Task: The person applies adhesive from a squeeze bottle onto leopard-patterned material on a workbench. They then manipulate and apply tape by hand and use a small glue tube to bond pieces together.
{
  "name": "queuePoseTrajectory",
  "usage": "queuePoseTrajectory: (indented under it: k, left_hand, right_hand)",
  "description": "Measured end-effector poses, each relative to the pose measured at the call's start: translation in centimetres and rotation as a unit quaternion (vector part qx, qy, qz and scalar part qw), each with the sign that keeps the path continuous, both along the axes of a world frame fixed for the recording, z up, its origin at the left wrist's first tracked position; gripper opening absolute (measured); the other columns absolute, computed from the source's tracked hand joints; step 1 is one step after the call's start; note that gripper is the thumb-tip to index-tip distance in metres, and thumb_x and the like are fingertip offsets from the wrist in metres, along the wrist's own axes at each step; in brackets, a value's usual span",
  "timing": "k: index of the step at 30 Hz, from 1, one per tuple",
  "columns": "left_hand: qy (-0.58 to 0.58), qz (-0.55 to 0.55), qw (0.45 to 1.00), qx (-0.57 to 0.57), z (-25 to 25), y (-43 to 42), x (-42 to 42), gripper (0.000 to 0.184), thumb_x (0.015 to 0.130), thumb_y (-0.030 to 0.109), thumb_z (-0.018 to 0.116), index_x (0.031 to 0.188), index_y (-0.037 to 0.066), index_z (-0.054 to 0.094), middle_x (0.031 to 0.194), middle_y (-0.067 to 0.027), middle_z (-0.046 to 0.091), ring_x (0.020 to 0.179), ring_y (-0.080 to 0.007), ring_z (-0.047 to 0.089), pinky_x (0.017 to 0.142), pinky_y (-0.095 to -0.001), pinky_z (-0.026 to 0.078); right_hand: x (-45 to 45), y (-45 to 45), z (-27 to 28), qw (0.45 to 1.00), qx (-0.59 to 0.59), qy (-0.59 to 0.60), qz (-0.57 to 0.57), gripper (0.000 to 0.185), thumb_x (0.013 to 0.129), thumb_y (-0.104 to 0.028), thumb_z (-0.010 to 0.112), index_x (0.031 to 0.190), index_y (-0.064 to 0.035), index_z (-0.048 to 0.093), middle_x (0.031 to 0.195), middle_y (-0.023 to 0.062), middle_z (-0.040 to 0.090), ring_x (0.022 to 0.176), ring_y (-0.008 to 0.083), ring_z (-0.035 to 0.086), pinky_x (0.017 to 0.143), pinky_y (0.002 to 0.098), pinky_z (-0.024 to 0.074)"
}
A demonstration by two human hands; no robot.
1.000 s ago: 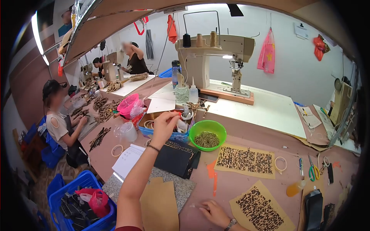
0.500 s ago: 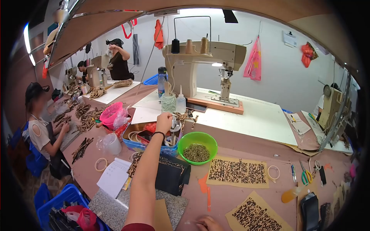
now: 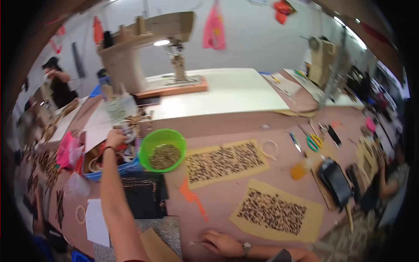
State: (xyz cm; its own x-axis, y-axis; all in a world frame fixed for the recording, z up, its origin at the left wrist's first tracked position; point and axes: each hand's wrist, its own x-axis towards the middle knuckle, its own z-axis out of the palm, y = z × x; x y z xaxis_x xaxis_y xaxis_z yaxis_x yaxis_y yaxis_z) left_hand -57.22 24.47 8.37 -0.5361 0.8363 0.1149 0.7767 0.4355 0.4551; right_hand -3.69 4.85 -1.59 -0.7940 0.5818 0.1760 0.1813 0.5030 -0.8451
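My left hand [image 3: 115, 138], with a dark band on its wrist, reaches into a blue basket [image 3: 127, 167] of mixed items. Its fingers point down by a whitish item there, and blur hides their grip. Right of the basket stands a green bowl [image 3: 182, 139] holding small metal-coloured pieces. My right hand [image 3: 222, 242], wearing a watch [image 3: 247, 249], rests on the table with fingers loosely spread and nothing in them. Above and right of it lies a tan sheet covered in leopard-print pieces [image 3: 273, 212]. A second such sheet [image 3: 224, 161] is beside the bowl.
Behind the table stands a sewing machine [image 3: 126, 65] on a white top. Scissors [image 3: 313, 142], a cream ring [image 3: 269, 149], an amber bottle [image 3: 300, 170] and a black pouch [image 3: 334, 181] lie right. Black material [image 3: 142, 198] lies by my left forearm. Other people work at both sides.
My view has swung right, so the machine and basket sit further left. My left hand is lower in the basket. More of my right hand and its watch now shows.
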Motion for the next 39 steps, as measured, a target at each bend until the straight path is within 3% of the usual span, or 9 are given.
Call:
queuePoseTrajectory:
  k: [4,6,7,11,25,32,35,37,39]
  left_hand:
    - [0.023,-0.069,0.994,0.083,2.4,-2.0,1.7,0.026,0.071,0.011,0.074,0.092,-0.002,0.065,0.083,-0.0064,0.062,0.072,-0.0142,0.058,0.062,-0.0307,0.048]
    - [0.323,-0.062,0.939,0.103,3.5,-2.4,2.2,0.041,0.086,0.029,0.067,0.107,-0.006,0.064,0.096,-0.0198,0.068,0.091,-0.0285,0.065,0.08,-0.0344,0.05]
    - [0.23,-0.051,0.962,0.142,5.9,-3.7,5.3,0.056,0.079,0.035,0.072,0.109,-0.01,0.062,0.098,-0.0286,0.066,0.092,-0.0381,0.064,0.081,-0.0392,0.05]
    - [0.155,-0.118,0.936,0.293,6.4,-5.8,10.3,0.03,0.079,0.006,0.068,0.107,0.002,0.062,0.104,-0.009,0.058,0.079,-0.0167,0.057,0.068,-0.0296,0.049]
    - [-0.026,-0.532,0.843,-0.074,-0.7,-15.0,40.7,0.019,0.083,0.014,0.067,0.097,0.002,0.065,0.083,-0.0143,0.06,0.071,-0.0293,0.062,0.065,-0.0362,0.051]
    - [-0.164,-0.589,0.776,-0.153,-5.1,-22.0,45.1,0.011,0.086,0.013,0.066,0.091,0.003,0.065,0.084,-0.0127,0.061,0.076,-0.0268,0.062,0.067,-0.0311,0.051]
    - [-0.187,-0.578,0.773,-0.184,-6.0,-23.3,47.4,0.051,0.077,0.038,0.075,0.117,0.007,0.065,0.116,-0.0261,0.061,0.098,-0.0302,0.064,0.083,-0.041,0.049]
    - [-0.172,-0.617,0.762,-0.1,-3.4,-22.6,50.3,0.009,0.087,0.011,0.065,0.091,0.003,0.065,0.083,-0.0117,0.06,0.076,-0.0245,0.061,0.068,-0.0306,0.05]
    - [-0.16,-0.623,0.763,-0.055,-2.7,-20.5,51.7,0.011,0.087,0.013,0.065,0.089,0.003,0.064,0.083,-0.0136,0.059,0.077,-0.0271,0.061,0.067,-0.0334,0.05]
  right_hand:
    - [1.3,-1.1,0.4,1.0,-0.002,0.009,0.014,0.022,0.092,-0.016,0.057,0.109,-0.0035,0.054,0.112,0.0136,0.054,0.094,0.0321,0.059,0.079,0.0375,0.0513]
    - [2.8,-2.0,0.8,1.0,-0.019,0.0,0.019,0.021,0.091,-0.016,0.058,0.109,-0.0041,0.054,0.113,0.0133,0.054,0.097,0.0311,0.059,0.08,0.037,0.0512]
    - [3.8,-2.6,1.2,1.0,0.012,0.028,0.004,0.02,0.091,-0.016,0.058,0.108,-0.0045,0.054,0.112,0.0126,0.055,0.097,0.0301,0.06,0.08,0.0367,0.0512]
    - [8.8,-4.3,1.5,0.997,0.028,0.057,-0.037,0.016,0.09,-0.015,0.061,0.103,-0.0057,0.057,0.106,0.0111,0.059,0.095,0.0287,0.061,0.079,0.0359,0.0511]
    - [32.5,-3.7,5.2,0.807,0.165,-0.158,-0.545,0.015,0.084,-0.009,0.063,0.096,-0.0012,0.058,0.094,0.0153,0.06,0.087,0.0333,0.06,0.076,0.039,0.0481]
    - [37.2,-1.5,3.4,0.768,0.171,-0.138,-0.602,0.018,0.084,-0.009,0.063,0.098,-0.0009,0.058,0.095,0.0157,0.059,0.086,0.0333,0.059,0.076,0.038,0.0481]
    - [37.3,0.3,2.9,0.778,0.186,-0.11,-0.59,0.017,0.084,-0.01,0.064,0.097,-0.0009,0.058,0.097,0.016,0.059,0.086,0.0329,0.059,0.076,0.0371,0.0485]
    - [37.2,1.0,1.9,0.814,0.101,-0.096,-0.563,0.018,0.084,-0.011,0.064,0.098,-0.0014,0.058,0.102,0.0162,0.058,0.089,0.0322,0.059,0.078,0.0367,0.0486]
    - [37.6,1.4,0.1,0.807,0.156,-0.112,-0.558,0.021,0.084,-0.012,0.065,0.1,-0.0022,0.058,0.106,0.0158,0.057,0.095,0.032,0.058,0.081,0.0381,0.0476]
